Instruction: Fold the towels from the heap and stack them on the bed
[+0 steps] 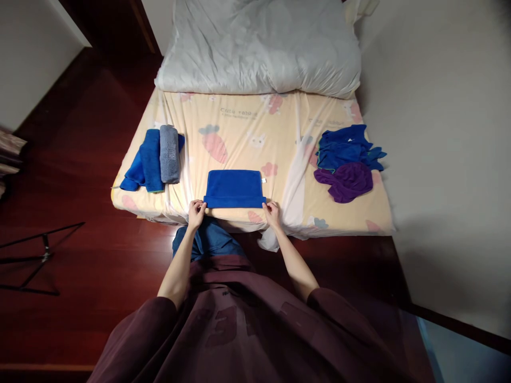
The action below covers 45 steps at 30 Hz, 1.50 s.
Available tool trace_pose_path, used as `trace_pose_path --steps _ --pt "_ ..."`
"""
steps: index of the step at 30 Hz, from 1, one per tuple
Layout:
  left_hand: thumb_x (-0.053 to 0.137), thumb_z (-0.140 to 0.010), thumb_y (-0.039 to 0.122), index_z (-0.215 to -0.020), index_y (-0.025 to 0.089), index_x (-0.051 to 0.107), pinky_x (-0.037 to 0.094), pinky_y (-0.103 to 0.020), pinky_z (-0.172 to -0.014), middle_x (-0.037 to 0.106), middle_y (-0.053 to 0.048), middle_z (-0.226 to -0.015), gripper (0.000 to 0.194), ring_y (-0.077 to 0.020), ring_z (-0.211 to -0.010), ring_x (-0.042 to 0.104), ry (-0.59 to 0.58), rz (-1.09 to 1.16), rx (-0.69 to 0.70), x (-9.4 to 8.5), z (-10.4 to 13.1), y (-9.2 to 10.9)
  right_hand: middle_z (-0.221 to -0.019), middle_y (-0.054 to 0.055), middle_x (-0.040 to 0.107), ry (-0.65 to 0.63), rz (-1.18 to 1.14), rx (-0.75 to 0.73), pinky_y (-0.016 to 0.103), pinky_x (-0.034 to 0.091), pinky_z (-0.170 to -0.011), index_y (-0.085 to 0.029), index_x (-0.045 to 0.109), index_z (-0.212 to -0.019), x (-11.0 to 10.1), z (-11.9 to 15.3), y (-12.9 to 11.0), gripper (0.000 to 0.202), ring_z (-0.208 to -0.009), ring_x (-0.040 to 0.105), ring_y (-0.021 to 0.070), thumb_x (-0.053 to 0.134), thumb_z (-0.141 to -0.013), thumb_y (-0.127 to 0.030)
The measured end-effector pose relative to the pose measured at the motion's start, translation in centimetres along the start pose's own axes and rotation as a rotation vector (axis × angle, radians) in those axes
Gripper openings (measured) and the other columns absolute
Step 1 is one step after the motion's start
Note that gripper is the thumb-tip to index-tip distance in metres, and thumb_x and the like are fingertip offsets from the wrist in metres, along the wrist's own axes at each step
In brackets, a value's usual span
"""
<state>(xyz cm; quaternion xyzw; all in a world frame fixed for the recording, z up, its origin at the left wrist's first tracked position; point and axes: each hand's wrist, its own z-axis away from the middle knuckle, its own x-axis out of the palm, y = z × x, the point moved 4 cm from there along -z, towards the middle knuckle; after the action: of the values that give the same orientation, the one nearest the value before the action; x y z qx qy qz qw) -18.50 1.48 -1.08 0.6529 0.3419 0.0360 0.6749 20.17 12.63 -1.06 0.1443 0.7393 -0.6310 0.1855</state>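
Observation:
A blue towel point(234, 185) lies flat near the front edge of the bed, with its near edge turned over into a narrow band. My left hand point(196, 214) pinches the left end of that band. At the opposite end, my right hand point(272, 214) pinches the right corner. A small white tag sticks out from the towel's right side.
On the bed's left are a rolled grey towel point(170, 154) and folded blue towels point(150, 162). Crumpled blue cloths point(343, 146) and a purple cloth point(348, 182) lie to the right. A white quilt point(259, 48) covers the far end. Black stand legs point(44, 250) are on the floor.

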Motion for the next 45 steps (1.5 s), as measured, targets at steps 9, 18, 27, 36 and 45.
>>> trace_pose_path --steps 9,18,27,36,45 --pt "0.064 -0.093 0.055 -0.081 0.018 0.066 0.058 -0.037 -0.090 0.060 -0.011 -0.110 0.038 -0.0228 -0.103 0.064 0.021 0.037 -0.039 0.0 0.1 0.4 -0.077 0.004 0.055 0.029 -0.014 0.009 0.030 0.051 -0.070 -0.024 0.051 -0.067 -0.1 -0.1 -0.3 0.048 -0.075 0.054 0.0182 0.053 -0.096 -0.063" --pt "0.065 -0.092 0.056 -0.080 0.018 0.066 0.058 -0.037 -0.089 0.061 -0.012 -0.109 0.040 -0.0238 -0.104 0.065 0.030 0.049 -0.035 0.0 0.1 0.6 -0.077 0.004 0.055 0.039 -0.035 0.019 0.031 0.052 -0.069 -0.023 0.053 -0.067 -0.2 -0.1 -0.3 0.047 -0.075 0.054 0.0183 0.057 -0.095 -0.061" --pt "0.064 -0.093 0.056 -0.085 0.019 0.065 0.058 -0.038 -0.090 0.062 -0.011 -0.108 0.038 -0.0232 -0.101 0.066 0.050 0.023 -0.054 0.2 0.1 1.0 -0.075 0.005 0.059 0.121 -0.005 0.038 0.031 0.052 -0.067 -0.023 0.057 -0.071 -0.2 -0.6 -0.2 0.045 -0.073 0.056 0.0188 0.054 -0.095 -0.061" --pt "0.053 -0.103 0.033 -0.133 0.021 0.062 0.038 -0.051 -0.124 0.058 -0.014 -0.148 0.034 -0.0288 -0.145 0.049 -0.144 -0.256 0.400 -1.0 3.2 7.6 -0.110 0.013 0.074 0.122 0.095 -0.193 0.042 0.057 -0.098 -0.021 0.073 -0.107 -1.8 2.3 -4.7 0.027 -0.107 0.069 0.0261 0.053 -0.101 -0.038" --pt "0.044 -0.093 0.013 -0.149 0.018 0.058 0.029 -0.059 -0.130 0.052 -0.012 -0.159 0.058 -0.0305 -0.156 0.038 -0.349 -0.414 0.366 2.5 1.9 5.0 -0.157 0.008 0.056 -0.242 0.341 -0.270 0.052 0.034 -0.127 -0.021 0.062 -0.146 2.7 2.5 -4.7 0.053 -0.152 0.045 0.0259 0.049 -0.095 -0.015"
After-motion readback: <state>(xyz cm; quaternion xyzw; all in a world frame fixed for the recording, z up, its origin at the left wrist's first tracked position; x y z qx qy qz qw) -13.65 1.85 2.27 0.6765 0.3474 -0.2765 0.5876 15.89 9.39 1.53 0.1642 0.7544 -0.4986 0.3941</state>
